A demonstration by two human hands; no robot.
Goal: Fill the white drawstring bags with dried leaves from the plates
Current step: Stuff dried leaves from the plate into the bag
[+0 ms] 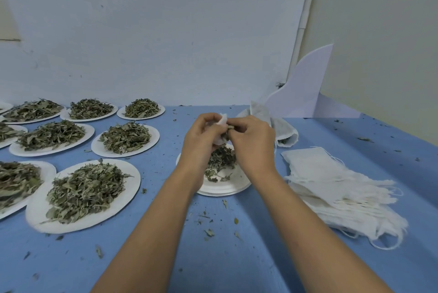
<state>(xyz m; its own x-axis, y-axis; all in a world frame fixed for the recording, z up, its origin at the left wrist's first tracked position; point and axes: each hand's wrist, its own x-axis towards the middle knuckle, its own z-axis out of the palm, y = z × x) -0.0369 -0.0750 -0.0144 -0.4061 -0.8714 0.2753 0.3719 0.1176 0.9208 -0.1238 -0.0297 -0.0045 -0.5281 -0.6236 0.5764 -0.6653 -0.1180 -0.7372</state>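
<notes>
My left hand (201,141) grips a small white drawstring bag (222,120) by its mouth, above a white plate (227,186) that carries a thin scatter of dried leaves (221,162). My right hand (252,142) pinches a tuft of dried leaves at the bag's opening. Both hands hide most of the bag. A stack of flat white drawstring bags (336,188) lies to the right. Filled bags (283,130) lie behind my right hand.
Several white plates heaped with dried leaves cover the left of the blue table, the nearest one (83,195) at front left. Leaf crumbs (208,231) litter the table between my forearms. A white board (305,86) leans in the back right corner.
</notes>
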